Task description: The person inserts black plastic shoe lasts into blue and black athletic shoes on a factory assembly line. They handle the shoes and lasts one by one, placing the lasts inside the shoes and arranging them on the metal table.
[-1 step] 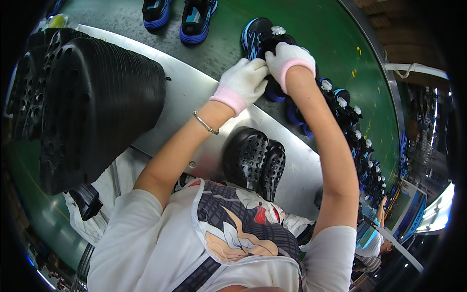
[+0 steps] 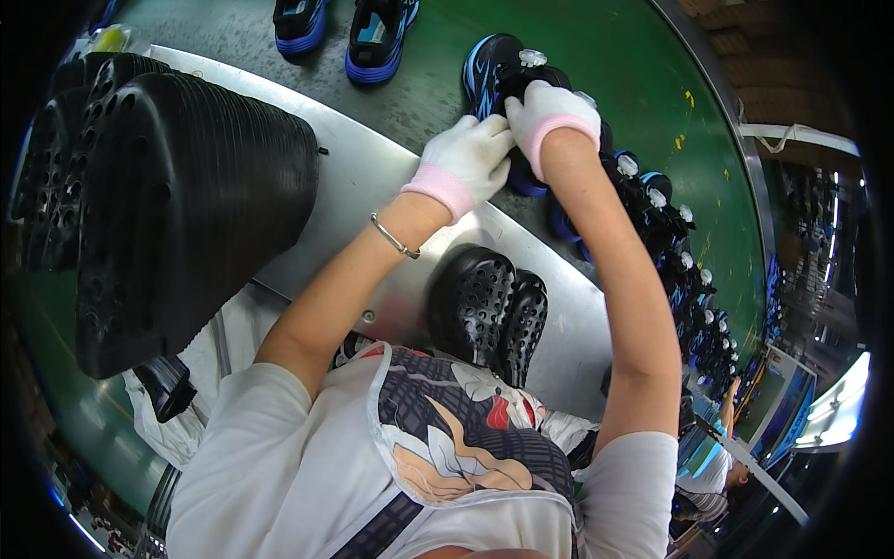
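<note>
My left hand [image 2: 466, 154], in a white glove with a pink cuff, has its fingers curled at the near side of a black sneaker with a blue sole [image 2: 527, 181]. Over the top of that sneaker bends my right hand [image 2: 555, 112], gloved alike, with its fingers wrapped round the upper. Both hands hide most of the shoe, and their fingertips are covered. Just beyond them is another black sneaker with light-blue lines [image 2: 480, 76]. A clear knob-like piece [image 2: 533, 58] sits at the top of the shoes there.
A tall stack of black perforated shoe-shaped pieces [image 2: 214, 177] stands on the metal ledge [image 2: 363, 149] at left. Two similar pieces [image 2: 484, 303] lie before me. More sneakers [image 2: 372, 47] stand on the green surface [image 2: 633, 65], with a long row [image 2: 689, 270] at right, where another person [image 2: 712, 466] is visible.
My right hand and forearm have shifted very slightly left. My left hand stays nearly in place at the sneaker.
</note>
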### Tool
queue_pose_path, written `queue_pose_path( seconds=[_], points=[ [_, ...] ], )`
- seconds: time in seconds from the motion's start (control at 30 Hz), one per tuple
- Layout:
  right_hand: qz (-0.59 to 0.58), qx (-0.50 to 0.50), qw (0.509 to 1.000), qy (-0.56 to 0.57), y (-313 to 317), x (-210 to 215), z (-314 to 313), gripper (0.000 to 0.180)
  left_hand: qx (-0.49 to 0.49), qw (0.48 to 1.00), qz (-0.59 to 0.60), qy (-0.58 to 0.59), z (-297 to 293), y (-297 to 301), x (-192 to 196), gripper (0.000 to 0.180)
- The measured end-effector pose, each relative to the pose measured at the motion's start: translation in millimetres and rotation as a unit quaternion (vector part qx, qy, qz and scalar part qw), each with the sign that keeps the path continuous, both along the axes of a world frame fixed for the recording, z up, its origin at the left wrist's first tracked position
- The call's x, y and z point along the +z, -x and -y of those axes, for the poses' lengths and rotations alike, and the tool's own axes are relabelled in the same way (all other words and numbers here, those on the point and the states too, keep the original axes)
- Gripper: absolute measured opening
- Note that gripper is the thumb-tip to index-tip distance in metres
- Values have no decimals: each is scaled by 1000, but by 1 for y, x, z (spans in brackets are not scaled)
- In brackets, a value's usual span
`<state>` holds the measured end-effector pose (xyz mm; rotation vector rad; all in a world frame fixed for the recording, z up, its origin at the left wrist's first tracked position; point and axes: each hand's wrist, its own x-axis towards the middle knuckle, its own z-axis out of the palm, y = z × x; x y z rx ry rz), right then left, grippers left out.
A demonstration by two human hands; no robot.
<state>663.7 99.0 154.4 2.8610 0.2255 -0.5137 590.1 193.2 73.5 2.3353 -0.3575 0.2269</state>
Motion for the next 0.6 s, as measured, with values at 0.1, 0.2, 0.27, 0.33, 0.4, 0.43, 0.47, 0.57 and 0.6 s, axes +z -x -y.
queue_pose_path(
  seconds=[0.1,0.2,0.27,0.33,0.4,0.43,0.47,0.57,0.6],
  points=[
    [-10,9,1000,10,6,-4,-19,25,-7,993,-102,-59,-2,-2,1,29],
    [26,-10,1000,-9,-1,-17,-14,25,6,980,-189,-57,1,-14,10,21],
    [26,2,1000,1,-4,-20,-16,25,2,970,-234,-64,-1,-25,21,20],
    [-12,32,999,18,-8,-16,-16,23,0,956,-279,-92,-1,-30,22,17],
    [-39,52,998,28,-9,-2,-18,23,-18,954,-280,-108,0,-30,24,16],
    [-66,76,994,36,-8,4,-20,22,-32,951,-282,-124,-1,-30,23,16],
    [-64,64,995,33,-4,9,-21,22,-29,951,-282,-124,0,-30,23,16],
    [-11,87,995,51,2,8,-18,22,11,954,-282,-101,5,-27,20,15],
    [-1,106,993,53,4,9,-19,21,26,958,-269,-100,6,-27,11,16]
  ],
)
